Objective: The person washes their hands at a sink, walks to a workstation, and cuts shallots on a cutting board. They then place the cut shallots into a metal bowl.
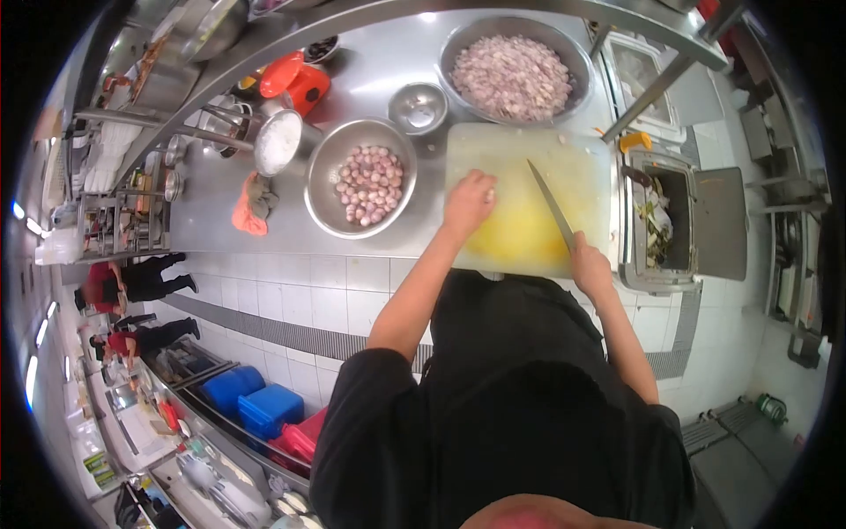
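My right hand [590, 266] grips the handle of a long kitchen knife [551, 205], its blade slanting up and left above the cutting board [582, 167]. Over the board's left part, my left hand [471, 201] is closed, with a small pale shallot [490, 197] partly showing at its fingertips. The board is whitish with yellow stains. To the left, a steel bowl [319, 198] holds whole peeled shallots [370, 183]. Behind the board stands a large steel basin [451, 70] full of chopped shallots [513, 78].
A small metal bowl [418, 108] sits behind the shallot bowl. Further left are a container of white stuff [278, 143], an orange-and-grey cloth [255, 204] and an orange-red object [308, 90]. An open bin [677, 207] with scraps adjoins the board's right side. A shelf rail [405, 15] crosses overhead.
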Demonstrator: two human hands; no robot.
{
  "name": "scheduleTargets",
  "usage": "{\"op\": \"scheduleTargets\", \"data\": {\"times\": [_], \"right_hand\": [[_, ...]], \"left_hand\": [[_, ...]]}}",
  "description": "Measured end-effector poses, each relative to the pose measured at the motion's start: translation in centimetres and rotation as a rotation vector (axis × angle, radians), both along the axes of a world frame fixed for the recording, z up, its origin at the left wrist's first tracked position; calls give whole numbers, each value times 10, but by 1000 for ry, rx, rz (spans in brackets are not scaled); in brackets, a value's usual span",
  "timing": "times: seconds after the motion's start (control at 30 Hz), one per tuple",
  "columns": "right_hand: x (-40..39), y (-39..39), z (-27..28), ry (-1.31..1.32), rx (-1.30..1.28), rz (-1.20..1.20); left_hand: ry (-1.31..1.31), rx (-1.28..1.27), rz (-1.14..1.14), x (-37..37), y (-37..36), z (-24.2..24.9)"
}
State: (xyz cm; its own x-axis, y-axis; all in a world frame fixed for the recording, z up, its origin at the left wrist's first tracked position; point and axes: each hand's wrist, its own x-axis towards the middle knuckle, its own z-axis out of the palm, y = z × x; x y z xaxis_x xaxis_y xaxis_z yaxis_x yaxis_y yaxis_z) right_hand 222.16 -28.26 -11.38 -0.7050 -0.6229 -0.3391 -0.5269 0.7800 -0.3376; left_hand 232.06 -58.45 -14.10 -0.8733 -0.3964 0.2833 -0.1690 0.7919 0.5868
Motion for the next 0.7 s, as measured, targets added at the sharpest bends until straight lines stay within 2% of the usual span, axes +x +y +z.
{"op": "scheduleTargets", "data": {"times": [0.03, 0.1, 0.27, 0.47, 0.6, 0.7], "right_hand": [[1, 0, 1, 0, -29, 11], [3, 0, 7, -31, -52, -3], [3, 8, -4, -55, -105, -24], [11, 21, 8, -82, 4, -12], [16, 35, 1, -85, -29, -17], [18, 47, -3, -83, -78, -19]], "left_hand": [[-8, 13, -16, -3, 6, -7], [-194, -200, -72, -15, 27, -21], [-161, -280, -100, -22, 32, -8], [-205, -364, -142, -26, 27, 13], [-219, -408, -163, -21, 31, 29], [-127, -425, -183, -14, 36, 32]]}}
